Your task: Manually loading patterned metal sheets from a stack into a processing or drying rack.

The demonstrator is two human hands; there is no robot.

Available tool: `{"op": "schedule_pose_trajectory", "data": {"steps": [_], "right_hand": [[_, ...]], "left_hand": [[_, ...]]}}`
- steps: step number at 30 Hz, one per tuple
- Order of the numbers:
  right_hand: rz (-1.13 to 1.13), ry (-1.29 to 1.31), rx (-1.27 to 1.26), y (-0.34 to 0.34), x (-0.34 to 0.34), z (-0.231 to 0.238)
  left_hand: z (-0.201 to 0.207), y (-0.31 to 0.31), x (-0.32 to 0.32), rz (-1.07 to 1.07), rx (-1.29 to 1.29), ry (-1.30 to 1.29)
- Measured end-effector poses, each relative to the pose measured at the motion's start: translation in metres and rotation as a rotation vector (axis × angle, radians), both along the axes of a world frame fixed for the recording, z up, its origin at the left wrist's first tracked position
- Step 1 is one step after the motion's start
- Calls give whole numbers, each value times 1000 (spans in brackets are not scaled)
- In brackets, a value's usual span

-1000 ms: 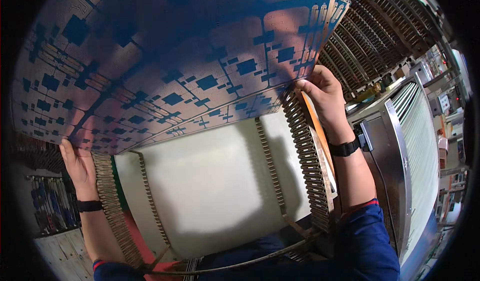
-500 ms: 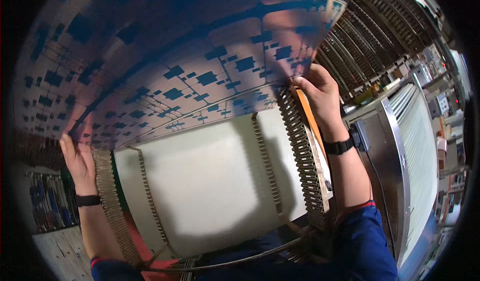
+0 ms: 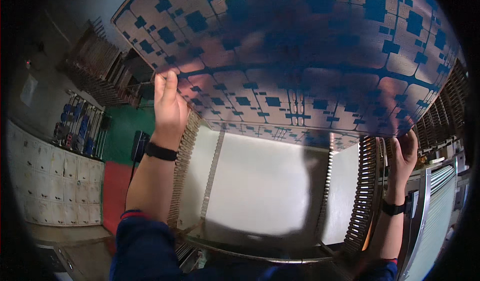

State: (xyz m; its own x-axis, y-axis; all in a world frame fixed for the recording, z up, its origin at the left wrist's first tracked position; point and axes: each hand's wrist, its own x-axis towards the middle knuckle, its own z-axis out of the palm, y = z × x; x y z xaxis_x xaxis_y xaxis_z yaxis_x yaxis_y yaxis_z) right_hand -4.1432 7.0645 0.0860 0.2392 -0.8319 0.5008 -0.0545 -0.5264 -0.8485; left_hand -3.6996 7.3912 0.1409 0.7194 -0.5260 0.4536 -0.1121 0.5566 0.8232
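A large copper-coloured circuit board panel (image 3: 292, 93) with a blue pattern spans the upper half of the view, tilted and lifted off the rack. My left hand (image 3: 171, 103) is closed on its left edge, fingers pressed together at the rim. At the lower right corner my right hand (image 3: 406, 153) pinches the panel's edge. Some fingers of both hands are hidden behind it. Below stands a slotted rack with toothed side rails, the right rail (image 3: 364, 193) and the left rail (image 3: 184, 163). Between them lies a pale flat sheet (image 3: 257, 181), partly in shadow.
At the right stands a metal-framed rack of pale sheets (image 3: 432, 216). More slotted racks (image 3: 100, 63) stand at the far left, above a green and red floor (image 3: 119, 191). White lockers (image 3: 55, 178) line the left side. A rack bar (image 3: 260, 256) runs close to my body.
The view has swung left, bringing the lockers and floor into sight. More of the panel's outline shows, and it sits further right in the picture. Both hands keep their hold on it.
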Motion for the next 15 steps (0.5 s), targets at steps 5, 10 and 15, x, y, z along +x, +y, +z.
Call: {"op": "schedule_pose_trajectory", "data": {"steps": [5, 10, 15], "right_hand": [[-8, 145, 48, 6, -6, -13], [-91, 297, 46, 25, 23, -2], [-94, 308, 11, 25, 35, 12]], "left_hand": [[3, -1, 7, 56, 23, 55], [1, 3, 8, 206, 229, 27], [6, 14, 27, 69, 50, 12]]}}
